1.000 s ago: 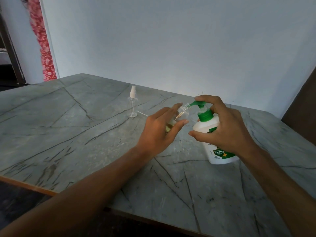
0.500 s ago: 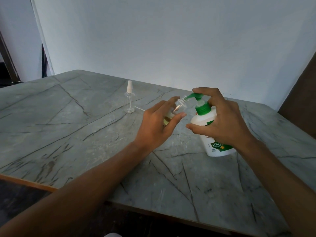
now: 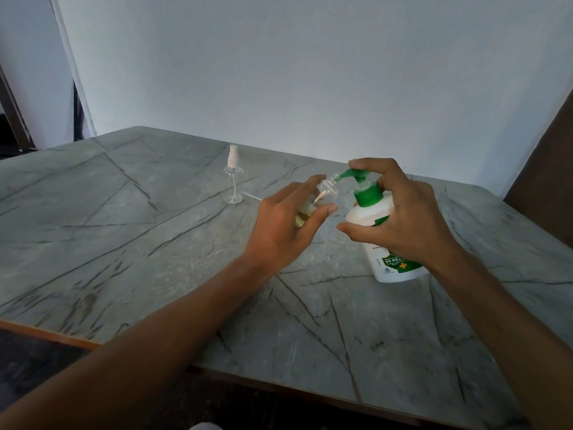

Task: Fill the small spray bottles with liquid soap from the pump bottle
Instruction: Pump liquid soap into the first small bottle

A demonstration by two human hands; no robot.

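My left hand (image 3: pixel 283 226) holds a small clear spray bottle (image 3: pixel 322 195), tilted, its open threaded neck right at the green pump spout. Yellowish liquid sits in its lower part, mostly hidden by my fingers. My right hand (image 3: pixel 400 218) is wrapped over a white pump bottle (image 3: pixel 384 265) with a green collar and pump head (image 3: pixel 356 175); a finger lies on top of the pump and the thumb presses the bottle's shoulder. The pump bottle stands on the table. A second small clear spray bottle (image 3: pixel 232 178), capped with a white sprayer, stands upright farther back left.
The grey marble-patterned table (image 3: pixel 124 237) has a wooden front edge (image 3: pixel 46 335) at the lower left. A thin white dip tube (image 3: pixel 252 196) lies beside the capped bottle. A pale wall runs behind; a dark brown panel (image 3: pixel 548 169) stands at the right.
The camera view shifted slightly; both hands keep the same hold, with the small bottle's neck still at the pump spout. No object has visibly moved on the table.
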